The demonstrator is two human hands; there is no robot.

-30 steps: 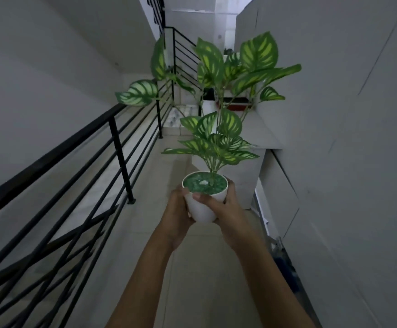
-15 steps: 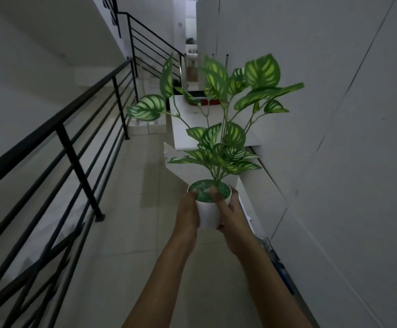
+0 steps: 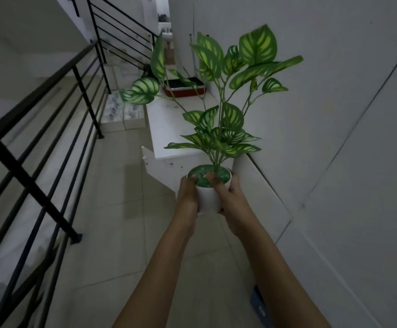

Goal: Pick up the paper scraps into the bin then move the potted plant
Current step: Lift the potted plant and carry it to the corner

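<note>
Potted plant (image 3: 209, 195): white pot, variegated leaves, held upright in the air above the tiled floor (image 3: 112, 233), before the near edge of the white cabinet (image 3: 166, 129). Your left hand (image 3: 188, 195) and right hand (image 3: 230, 197): arms extended, fingers wrapped against the pot's sides, thumbs over its rim.

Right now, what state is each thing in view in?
Potted plant: upright, off the floor, held by its white pot.
Left hand: closed on the pot's left side.
Right hand: closed on the pot's right side, thumb over the rim.
Red tray: resting on the white counter.
</note>
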